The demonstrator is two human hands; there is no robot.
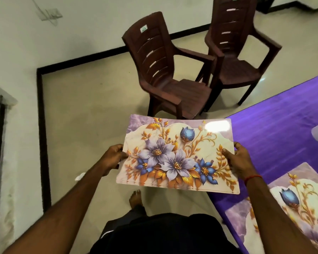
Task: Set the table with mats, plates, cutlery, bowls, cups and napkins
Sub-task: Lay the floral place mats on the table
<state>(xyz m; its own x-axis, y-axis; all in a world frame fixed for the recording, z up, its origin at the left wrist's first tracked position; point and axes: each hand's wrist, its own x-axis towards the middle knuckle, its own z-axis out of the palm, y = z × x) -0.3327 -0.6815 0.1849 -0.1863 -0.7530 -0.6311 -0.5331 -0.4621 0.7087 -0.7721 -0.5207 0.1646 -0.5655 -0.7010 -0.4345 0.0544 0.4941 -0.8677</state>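
Pinching a floral mat (176,156) by its ends, left grip (114,158) and right grip (239,159) are holding it level. A second mat (305,189) is lying on the tabletop (275,129).

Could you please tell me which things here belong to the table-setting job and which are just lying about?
Job: held mat, gripped at its ends by left hand and right hand; laid mat; table.
Lying about: near chair; far chair.

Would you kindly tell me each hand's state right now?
Left hand: gripping left edge of the glossy floral rectangular placemat.
Right hand: gripping its right edge.
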